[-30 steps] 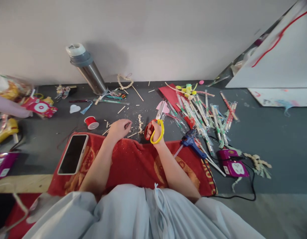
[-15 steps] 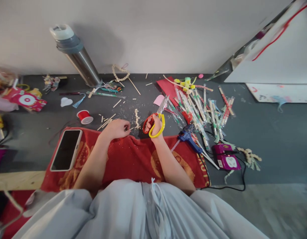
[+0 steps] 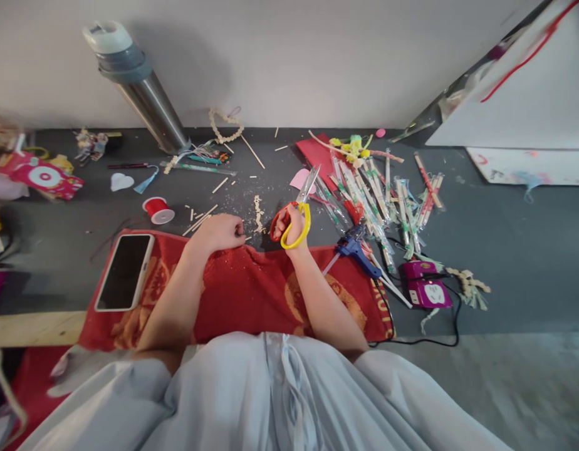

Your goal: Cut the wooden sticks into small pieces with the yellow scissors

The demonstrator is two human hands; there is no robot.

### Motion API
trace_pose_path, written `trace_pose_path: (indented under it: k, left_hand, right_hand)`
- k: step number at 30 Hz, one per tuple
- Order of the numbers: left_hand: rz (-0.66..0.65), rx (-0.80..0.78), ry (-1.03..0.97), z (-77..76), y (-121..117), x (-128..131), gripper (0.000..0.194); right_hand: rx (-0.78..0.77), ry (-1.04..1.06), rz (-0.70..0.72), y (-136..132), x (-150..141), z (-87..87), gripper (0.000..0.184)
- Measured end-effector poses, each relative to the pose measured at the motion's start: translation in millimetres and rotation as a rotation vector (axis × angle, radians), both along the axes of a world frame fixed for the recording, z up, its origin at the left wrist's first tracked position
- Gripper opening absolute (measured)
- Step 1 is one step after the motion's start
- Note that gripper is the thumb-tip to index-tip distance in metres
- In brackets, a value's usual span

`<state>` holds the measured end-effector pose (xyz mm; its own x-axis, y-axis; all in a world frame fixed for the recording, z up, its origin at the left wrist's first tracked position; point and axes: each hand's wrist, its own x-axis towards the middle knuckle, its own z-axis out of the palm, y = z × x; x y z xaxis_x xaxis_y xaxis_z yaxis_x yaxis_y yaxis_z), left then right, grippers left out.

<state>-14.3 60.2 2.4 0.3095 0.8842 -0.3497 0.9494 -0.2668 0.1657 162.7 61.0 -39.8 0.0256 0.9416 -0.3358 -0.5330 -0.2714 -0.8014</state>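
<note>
My right hand (image 3: 292, 227) grips scissors (image 3: 297, 213) with one red and one yellow handle loop; the blades point up and to the right. My left hand (image 3: 218, 232) rests at the far edge of a red towel (image 3: 242, 294), its fingers pinched together on something too small to make out. Between the hands lies a small heap of light wood crumbs (image 3: 258, 213), with short wooden sticks (image 3: 200, 219) just left of it.
A phone (image 3: 125, 271) lies on the towel's left end. A red thread spool (image 3: 158, 210), a steel flask (image 3: 138, 84), a blue glue gun (image 3: 358, 250), a pile of wrapped chopsticks (image 3: 378, 194) and a purple power strip (image 3: 425, 291) sit on the dark mat.
My view has tilted, so everything sits a little higher and further left. The scissors blades have lifted and now point up and right. My left hand has stayed pinched by the crumbs.
</note>
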Motion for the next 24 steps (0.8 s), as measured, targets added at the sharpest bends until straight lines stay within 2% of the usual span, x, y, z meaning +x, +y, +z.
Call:
trace_pose_path:
  k: [7,15,19,24]
  left_hand:
    - [-0.053,0.029,0.052,5.6,-5,7,0.017]
    - [-0.221,0.144,0.130,-7.4,-16,7,0.021]
    - [-0.264,0.224,0.111,-11.0,-28,7,0.026]
    - [-0.317,0.249,0.124,-12.9,-35,7,0.025]
  right_hand:
    - [0.019,-0.032,0.015,-2,-2,-1.6,0.043]
    - [0.070,-0.098,0.027,0,-2,-7.4,0.042]
    - [0.093,-0.119,0.018,0,-2,-9.9,0.043]
    - [0.092,-0.148,0.010,-4,-2,-8.7,0.040]
